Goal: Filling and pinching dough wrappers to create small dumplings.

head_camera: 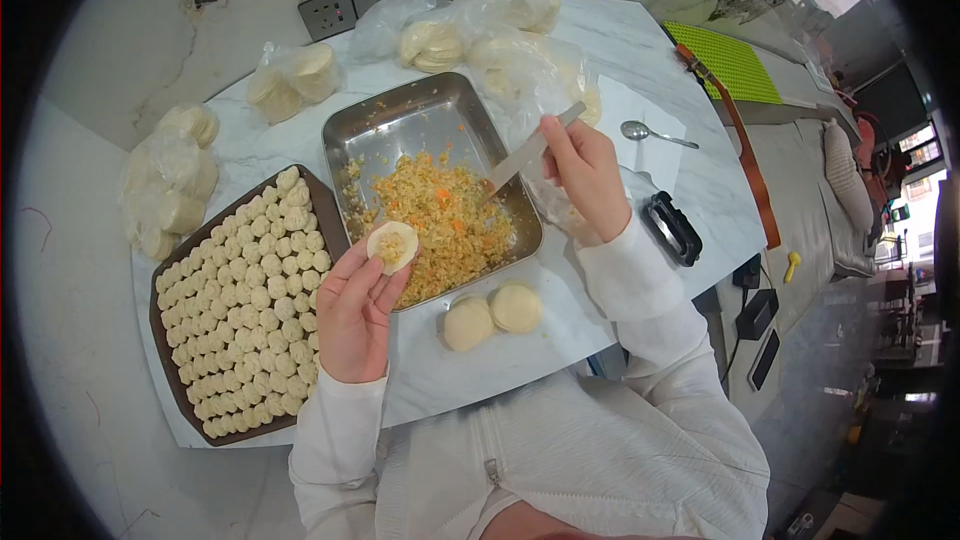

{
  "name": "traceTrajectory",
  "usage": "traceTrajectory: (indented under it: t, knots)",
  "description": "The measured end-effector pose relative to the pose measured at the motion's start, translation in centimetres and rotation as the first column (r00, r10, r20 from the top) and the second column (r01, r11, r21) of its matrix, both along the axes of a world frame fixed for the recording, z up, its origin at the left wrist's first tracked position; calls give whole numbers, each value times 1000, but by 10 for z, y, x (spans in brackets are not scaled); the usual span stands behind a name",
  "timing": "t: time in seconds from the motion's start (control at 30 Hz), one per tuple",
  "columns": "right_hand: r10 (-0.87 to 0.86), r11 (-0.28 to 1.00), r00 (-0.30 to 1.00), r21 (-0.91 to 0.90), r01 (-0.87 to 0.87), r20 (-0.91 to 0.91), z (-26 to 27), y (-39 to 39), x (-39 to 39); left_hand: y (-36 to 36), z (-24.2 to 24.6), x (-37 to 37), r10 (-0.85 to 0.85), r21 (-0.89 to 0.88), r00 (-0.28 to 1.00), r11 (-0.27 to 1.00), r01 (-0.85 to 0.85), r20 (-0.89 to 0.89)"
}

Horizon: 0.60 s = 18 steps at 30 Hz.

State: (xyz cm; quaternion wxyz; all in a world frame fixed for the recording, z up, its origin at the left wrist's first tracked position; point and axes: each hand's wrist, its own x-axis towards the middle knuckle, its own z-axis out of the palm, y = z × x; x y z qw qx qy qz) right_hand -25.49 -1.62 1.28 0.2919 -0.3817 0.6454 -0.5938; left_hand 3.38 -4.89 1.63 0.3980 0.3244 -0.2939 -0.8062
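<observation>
My left hand (360,307) holds a round dough wrapper (401,234) with a small dab of filling (391,247) at its middle, over the near left edge of a metal pan (397,112). In my right hand (583,176) is a flat spatula-like stick (525,154), its lower end in the pan's right side by the chopped filling (442,217). That filling is yellowish with orange bits and heaps in the pan's near part. Two stacks of wrappers (469,322) lie side by side on the marble-patterned table (450,382), between the pan and me.
A dark tray (322,199) of pleated dumplings (255,292) lies at left. Bagged wrapper stacks (292,79) line the table's far side, with more bags (172,180) at far left. A spoon (656,133) and a black plastic object (671,227) lie at right, near a guitar-like wooden edge (750,165).
</observation>
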Motion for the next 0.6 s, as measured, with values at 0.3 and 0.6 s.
traceTrajectory:
  t: [0.3, 0.6]
  knots:
    - [-322, 889, 830, -448, 99, -456, 26, 18, 19, 5, 3, -8, -138, -53, 988, 988, 142, 62]
    - [194, 803, 748, -335, -492, -635, 6, 23, 72, 0, 9, -11, -264, -110, 954, 954, 280, 141]
